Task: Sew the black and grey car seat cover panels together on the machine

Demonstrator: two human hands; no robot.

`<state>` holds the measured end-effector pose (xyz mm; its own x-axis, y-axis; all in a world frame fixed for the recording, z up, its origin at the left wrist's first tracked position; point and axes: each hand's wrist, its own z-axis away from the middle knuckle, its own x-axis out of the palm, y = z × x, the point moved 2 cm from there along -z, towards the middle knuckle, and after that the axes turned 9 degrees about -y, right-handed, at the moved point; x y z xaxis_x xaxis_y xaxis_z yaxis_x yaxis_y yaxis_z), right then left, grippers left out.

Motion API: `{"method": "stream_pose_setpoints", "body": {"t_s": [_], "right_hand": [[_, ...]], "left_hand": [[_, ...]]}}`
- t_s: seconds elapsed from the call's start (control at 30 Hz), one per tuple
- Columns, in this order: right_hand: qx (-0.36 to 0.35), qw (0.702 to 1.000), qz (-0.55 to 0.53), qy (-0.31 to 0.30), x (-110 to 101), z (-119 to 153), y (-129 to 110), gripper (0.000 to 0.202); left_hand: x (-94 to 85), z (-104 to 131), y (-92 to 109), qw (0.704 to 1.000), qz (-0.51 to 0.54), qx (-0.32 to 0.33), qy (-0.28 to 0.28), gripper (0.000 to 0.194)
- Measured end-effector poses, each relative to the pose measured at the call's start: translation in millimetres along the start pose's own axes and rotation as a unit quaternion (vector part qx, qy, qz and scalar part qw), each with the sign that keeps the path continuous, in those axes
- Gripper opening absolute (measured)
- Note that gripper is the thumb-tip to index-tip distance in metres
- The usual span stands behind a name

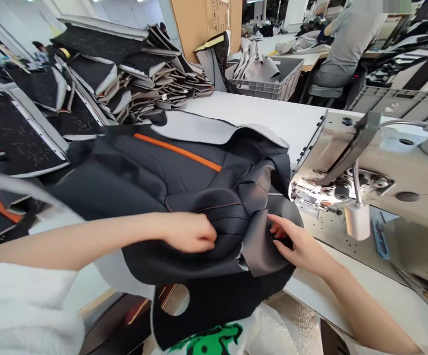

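Observation:
A black leather-like seat cover point(195, 180) with orange-brown stitching and an orange strip point(179, 152) lies bunched across the table in front of me. My left hand point(192, 232) is closed in a fist on its padded middle, with the fingertips hidden. A smooth grey-brown flap point(260, 246) stands folded up on the cover's right part. At that flap's right edge is my right hand point(291, 241), thumb and fingers apart. The cover's near edge, black with a round hole, hangs down toward my lap.
A sewing machine point(384, 158) with a lit needle area stands close on the right, blue-handled snips point(380, 239) on its bed. Stacked cut panels point(125, 69) fill the back left. Grey crates point(262, 88) and a seated person point(338, 54) are behind the white table point(221, 106).

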<state>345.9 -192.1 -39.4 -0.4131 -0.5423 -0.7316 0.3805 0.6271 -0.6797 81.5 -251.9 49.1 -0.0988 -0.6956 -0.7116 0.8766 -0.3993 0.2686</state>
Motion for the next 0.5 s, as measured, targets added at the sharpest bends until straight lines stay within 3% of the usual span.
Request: {"method": "stream_pose_setpoints", "body": {"t_s": [0.07, 0.13, 0.17, 0.23, 0.27, 0.3, 0.37, 0.43, 0.5], "right_hand": [[-0.028, 0.998, 0.0, 0.051, -5, -13, -12, 0.063], [-0.06, 0.995, 0.045, 0.064, -10, -30, -25, 0.071], [-0.077, 0.993, 0.07, 0.048, -12, -37, -30, 0.073], [-0.093, 0.991, 0.091, -0.004, -14, -45, -37, 0.073], [-0.089, 0.992, 0.083, -0.033, -13, -45, -39, 0.072], [-0.078, 0.993, 0.068, -0.063, -11, -42, -41, 0.072], [-0.045, 0.992, 0.028, -0.114, -2, -34, -44, 0.078], [-0.024, 0.991, 0.018, -0.132, 13, -32, -50, 0.089], [-0.029, 0.992, 0.058, -0.111, 30, -44, -58, 0.09]], "left_hand": [[-41.5, -10, -25, 0.983, 0.005, 0.023, 0.183, 0.026], [-79.6, -29, -64, 0.929, -0.013, -0.067, 0.364, 0.028], [-93.3, -43, -84, 0.913, -0.03, -0.098, 0.395, 0.04], [-111.2, -75, -122, 0.915, -0.056, -0.158, 0.367, 0.081], [-117.4, -91, -138, 0.916, -0.064, -0.183, 0.352, 0.089], [-123.2, -104, -150, 0.914, -0.075, -0.193, 0.348, 0.088], [-135.8, -120, -164, 0.905, -0.083, -0.193, 0.371, 0.067], [-150.3, -121, -168, 0.892, -0.078, -0.183, 0.405, 0.046], [-163.0, -109, -163, 0.881, -0.07, -0.186, 0.43, 0.034]]}}
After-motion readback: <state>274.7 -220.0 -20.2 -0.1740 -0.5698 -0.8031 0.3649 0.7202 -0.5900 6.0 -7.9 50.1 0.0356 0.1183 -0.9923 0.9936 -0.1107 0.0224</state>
